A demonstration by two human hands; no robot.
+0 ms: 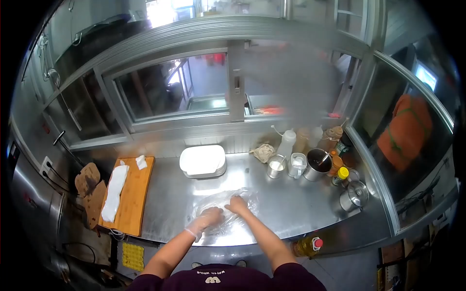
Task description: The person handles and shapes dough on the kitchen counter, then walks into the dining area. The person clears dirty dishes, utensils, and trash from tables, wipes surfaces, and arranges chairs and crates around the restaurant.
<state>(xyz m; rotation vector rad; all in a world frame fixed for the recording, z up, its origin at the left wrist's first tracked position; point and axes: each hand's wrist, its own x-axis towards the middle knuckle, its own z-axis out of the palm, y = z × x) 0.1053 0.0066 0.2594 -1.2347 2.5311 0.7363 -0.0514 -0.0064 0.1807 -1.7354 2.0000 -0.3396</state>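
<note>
Two hands are held close together over crumpled clear plastic film, spread at the near middle of the steel tabletop. The left hand is partly curled, with what looks like a thin clear glove worn to the wrist; the right hand is bare, its fingers bent inward. Film is touched by both; whether it is pinched or only pressed cannot be told.

Film judged very light, limp, slippery, easily torn; probably best taken by a loose edge, between fingertip and thumb. It is wrinkled, glossy, see-through, with an irregular outline.

Behind it, smooth white trays, rounded at the corners, are stacked. At left, a soft, folded white cloth is laid lengthwise on a rectangular wooden board with visible grain. At right, a metal cup with white contents, a clear square container and a round, dark-filled pot are grouped; a yellow-capped jar and a shiny lidded pot are set farther right. Below the tabletop edge, a red-capped bottle of yellow liquid is seen.
</note>
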